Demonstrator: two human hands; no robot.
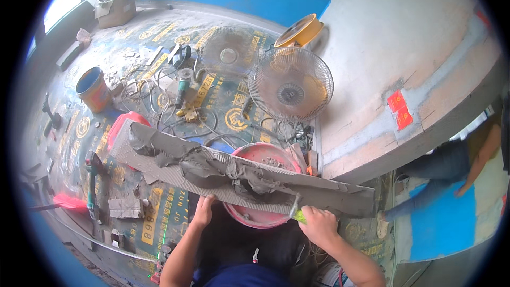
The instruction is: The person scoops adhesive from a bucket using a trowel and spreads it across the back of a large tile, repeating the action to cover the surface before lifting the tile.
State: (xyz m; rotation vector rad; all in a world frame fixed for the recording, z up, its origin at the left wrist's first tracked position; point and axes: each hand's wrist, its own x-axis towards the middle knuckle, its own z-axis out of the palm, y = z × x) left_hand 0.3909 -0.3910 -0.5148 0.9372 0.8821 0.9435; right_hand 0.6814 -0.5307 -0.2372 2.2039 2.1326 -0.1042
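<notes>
One long slab point(340, 197) slanted rightward, my left hand point(202, 211) pinching its near edge, my right hand point(320, 228) clasping a green-handled tool point(300, 216) right of the mortar point(204, 172).

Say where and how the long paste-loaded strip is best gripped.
Probably by the near long edge of the strip, coming from the person's side: that edge runs straight, the left hand is at it, and heaped grey paste takes up the middle.
</notes>
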